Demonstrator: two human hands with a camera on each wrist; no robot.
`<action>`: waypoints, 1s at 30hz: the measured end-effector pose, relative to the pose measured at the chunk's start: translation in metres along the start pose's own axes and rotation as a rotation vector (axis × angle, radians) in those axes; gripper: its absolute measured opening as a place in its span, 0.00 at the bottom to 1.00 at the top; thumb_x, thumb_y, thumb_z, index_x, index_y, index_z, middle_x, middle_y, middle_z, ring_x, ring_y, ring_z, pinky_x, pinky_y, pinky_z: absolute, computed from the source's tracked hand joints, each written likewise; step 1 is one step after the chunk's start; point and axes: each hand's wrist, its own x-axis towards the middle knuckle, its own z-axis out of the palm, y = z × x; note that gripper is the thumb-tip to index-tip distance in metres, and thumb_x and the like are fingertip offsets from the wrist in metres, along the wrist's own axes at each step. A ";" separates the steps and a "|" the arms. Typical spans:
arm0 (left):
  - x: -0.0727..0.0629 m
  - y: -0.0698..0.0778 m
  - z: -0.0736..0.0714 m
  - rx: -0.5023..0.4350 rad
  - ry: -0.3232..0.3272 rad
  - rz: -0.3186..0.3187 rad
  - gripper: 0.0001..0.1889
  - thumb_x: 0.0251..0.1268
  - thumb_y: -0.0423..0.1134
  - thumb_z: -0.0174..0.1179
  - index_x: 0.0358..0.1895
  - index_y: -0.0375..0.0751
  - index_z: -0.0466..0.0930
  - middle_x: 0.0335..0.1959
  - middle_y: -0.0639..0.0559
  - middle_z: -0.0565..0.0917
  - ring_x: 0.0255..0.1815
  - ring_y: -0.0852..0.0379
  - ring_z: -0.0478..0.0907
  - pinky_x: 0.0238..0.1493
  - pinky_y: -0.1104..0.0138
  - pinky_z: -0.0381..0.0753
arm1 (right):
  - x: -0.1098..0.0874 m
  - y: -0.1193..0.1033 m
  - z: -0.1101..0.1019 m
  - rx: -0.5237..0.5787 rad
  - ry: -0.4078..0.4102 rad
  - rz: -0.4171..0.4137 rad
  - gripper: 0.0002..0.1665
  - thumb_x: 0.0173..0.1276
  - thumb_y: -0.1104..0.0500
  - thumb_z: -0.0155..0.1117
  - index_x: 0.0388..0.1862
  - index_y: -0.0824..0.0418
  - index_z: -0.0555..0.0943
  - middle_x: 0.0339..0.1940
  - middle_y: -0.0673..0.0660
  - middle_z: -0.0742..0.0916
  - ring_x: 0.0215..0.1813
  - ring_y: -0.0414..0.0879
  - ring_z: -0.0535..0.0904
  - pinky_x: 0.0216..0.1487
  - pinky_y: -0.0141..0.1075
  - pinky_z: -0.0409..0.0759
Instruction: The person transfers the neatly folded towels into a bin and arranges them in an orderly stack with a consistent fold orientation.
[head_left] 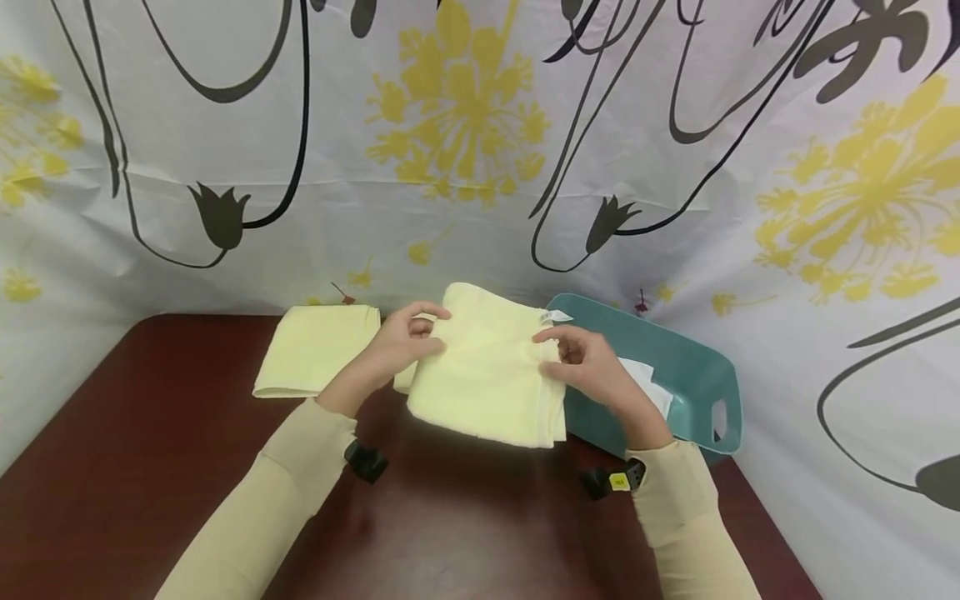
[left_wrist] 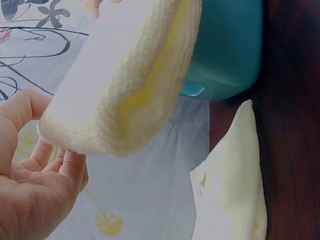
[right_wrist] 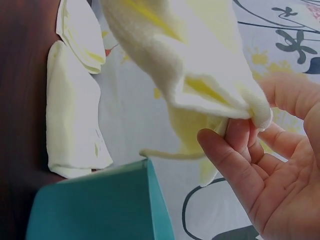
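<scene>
Both hands hold a folded pale yellow towel up above the table. My left hand pinches its left edge between thumb and fingers, and the left wrist view shows the folded layers of the towel from the side. At the opposite edge my right hand pinches the layers, near a small white tag. In the right wrist view the towel sags between folds at the right fingers. A second folded yellow towel lies on the table at the left; another is mostly hidden behind the held one.
A teal basket with side handle holes stands on the right, with white cloth inside. The dark red-brown table ends at a white curtain with flower prints. Dark cameras are strapped to the wrists.
</scene>
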 end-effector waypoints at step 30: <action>0.050 0.023 0.040 -0.016 -0.080 0.038 0.20 0.55 0.27 0.53 0.53 0.41 0.71 0.20 0.54 0.55 0.25 0.57 0.53 0.34 0.64 0.59 | -0.021 0.010 -0.052 -0.052 0.094 0.064 0.21 0.61 0.62 0.64 0.54 0.63 0.75 0.25 0.60 0.69 0.23 0.45 0.66 0.25 0.35 0.69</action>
